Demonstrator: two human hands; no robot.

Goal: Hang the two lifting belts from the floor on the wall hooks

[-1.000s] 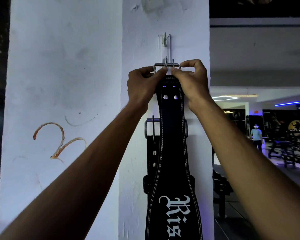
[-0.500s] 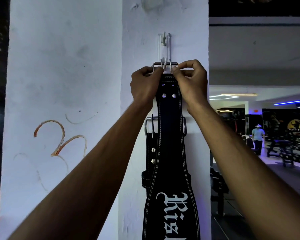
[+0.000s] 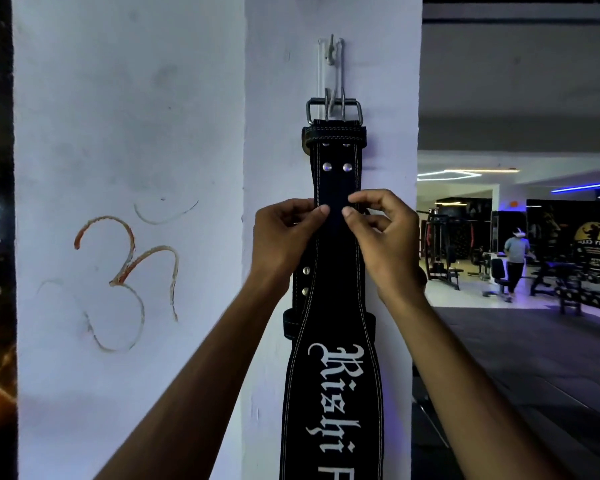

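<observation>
A white pillar [image 3: 329, 237] filled the middle of the view, its broad left face bearing a faded orange symbol [image 3: 129, 271]. To the right of the pillar a dim gym floor opened out, with weight machines [image 3: 444, 251] and a distant person [image 3: 516, 258] standing among them. Down the pillar's narrow front face hung a black lifting belt [image 3: 333, 393], its white stitching and white gothic lettering facing outward, its lower end running out of view. A second black belt [image 3: 300, 289] hung behind the first, flat against the pillar, only its riveted left edge and a keeper loop showing past the front belt. At the top of the front belt a metal buckle [image 3: 334, 110] was caught over the wall hook [image 3: 332, 74], which was fixed high on the pillar's front face. Below the buckle, the left hand [image 3: 284, 237] pinched the belt's left edge, its thumb lying on the strap's face. The right hand [image 3: 383, 237] pinched the right edge of the same strap at the same height, thumb tip on the face, the two thumbs close together but apart. Both forearms reached up from the lower corners toward the pillar.
</observation>
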